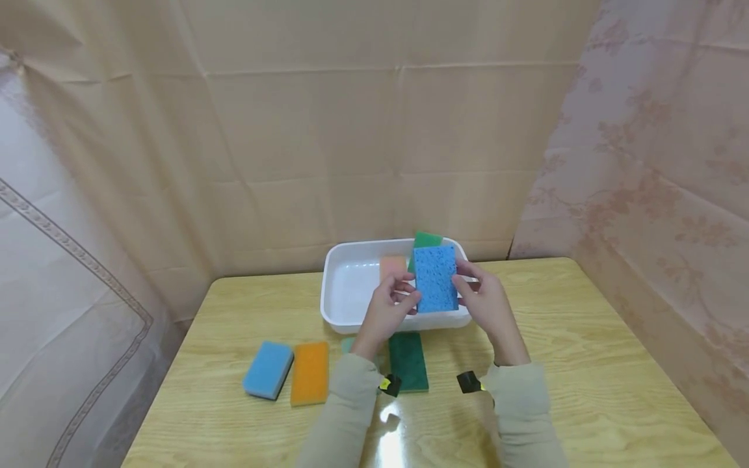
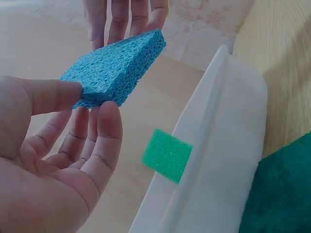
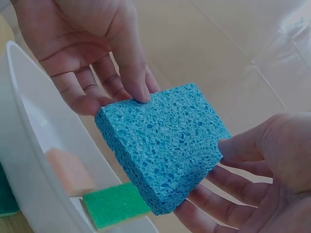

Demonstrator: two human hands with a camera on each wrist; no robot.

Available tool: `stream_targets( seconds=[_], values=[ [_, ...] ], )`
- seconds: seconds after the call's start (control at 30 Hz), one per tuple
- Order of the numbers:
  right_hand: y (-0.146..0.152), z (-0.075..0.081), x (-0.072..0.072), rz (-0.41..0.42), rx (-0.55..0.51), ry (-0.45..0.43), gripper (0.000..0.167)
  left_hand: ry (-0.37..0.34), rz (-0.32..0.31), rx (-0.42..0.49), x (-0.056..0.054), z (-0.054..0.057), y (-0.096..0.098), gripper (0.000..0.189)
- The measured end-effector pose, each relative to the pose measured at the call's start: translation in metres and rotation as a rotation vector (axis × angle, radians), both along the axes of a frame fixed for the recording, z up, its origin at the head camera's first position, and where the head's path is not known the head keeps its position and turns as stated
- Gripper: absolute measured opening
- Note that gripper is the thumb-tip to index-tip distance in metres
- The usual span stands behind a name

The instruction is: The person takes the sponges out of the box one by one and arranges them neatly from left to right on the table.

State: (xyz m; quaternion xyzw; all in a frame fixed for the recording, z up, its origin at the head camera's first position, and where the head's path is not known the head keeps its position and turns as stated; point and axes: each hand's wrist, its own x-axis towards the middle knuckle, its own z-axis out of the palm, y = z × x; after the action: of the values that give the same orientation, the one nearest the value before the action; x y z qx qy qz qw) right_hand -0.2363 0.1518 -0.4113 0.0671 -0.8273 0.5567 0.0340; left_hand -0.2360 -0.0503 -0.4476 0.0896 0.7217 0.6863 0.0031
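Note:
A blue porous sponge (image 1: 435, 279) is held up over the right part of a white plastic basin (image 1: 351, 313). My left hand (image 1: 389, 311) pinches its left edge, thumb on top and fingers beneath, as the left wrist view shows. On the opposite edge my right hand (image 1: 487, 302) pinches it the same way, seen closely in the right wrist view. Inside the basin are a peach sponge (image 3: 70, 172) and a green sponge (image 3: 116, 205) that leans up against the far rim. The held sponge hides part of the green one.
On the wooden table (image 1: 585, 351), in front of the basin, lie a light blue sponge (image 1: 268, 370), an orange sponge (image 1: 310, 374) and a dark green scouring pad (image 1: 409, 361). A pale green piece (image 1: 348, 344) shows partly behind the left wrist. Beige cloth (image 1: 304, 143) hangs behind the table.

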Motion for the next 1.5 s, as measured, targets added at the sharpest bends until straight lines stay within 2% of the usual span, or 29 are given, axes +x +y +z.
stream_targets(
  seconds=[0.1, 0.17, 0.3, 0.4, 0.53, 0.77, 1.07, 1.3, 1.5],
  values=[
    [0.0, -0.002, 0.002, -0.003, 0.007, -0.01, 0.048, -0.022, -0.005, 0.009, 0.002, 0.001, 0.0, 0.037],
    [0.0, -0.003, 0.003, -0.001, 0.011, -0.016, 0.048, -0.03, -0.005, 0.012, 0.008, 0.008, 0.0, 0.037],
    [0.0, -0.004, 0.002, 0.001, 0.013, -0.017, 0.048, -0.01, -0.003, 0.017, 0.009, 0.007, 0.001, 0.035],
    [0.001, -0.004, 0.003, -0.004, 0.013, -0.015, 0.048, -0.006, -0.004, 0.032, 0.004, -0.004, 0.003, 0.034],
    [0.002, -0.005, 0.006, -0.009, 0.012, -0.024, 0.048, -0.042, 0.001, 0.042, 0.005, -0.008, 0.006, 0.033],
    [0.004, -0.006, 0.013, -0.036, 0.045, -0.031, 0.048, -0.065, 0.008, 0.061, 0.011, -0.011, 0.011, 0.034],
    [0.009, -0.013, 0.02, -0.069, 0.086, 0.017, 0.044, -0.085, -0.002, 0.081, 0.017, -0.014, 0.02, 0.032],
    [0.01, -0.019, 0.027, -0.09, 0.091, 0.011, 0.044, -0.122, 0.009, 0.088, 0.024, -0.019, 0.022, 0.031],
    [0.009, -0.023, 0.033, -0.092, 0.082, -0.022, 0.042, -0.135, 0.02, 0.128, 0.03, -0.027, 0.022, 0.031]
  ],
)
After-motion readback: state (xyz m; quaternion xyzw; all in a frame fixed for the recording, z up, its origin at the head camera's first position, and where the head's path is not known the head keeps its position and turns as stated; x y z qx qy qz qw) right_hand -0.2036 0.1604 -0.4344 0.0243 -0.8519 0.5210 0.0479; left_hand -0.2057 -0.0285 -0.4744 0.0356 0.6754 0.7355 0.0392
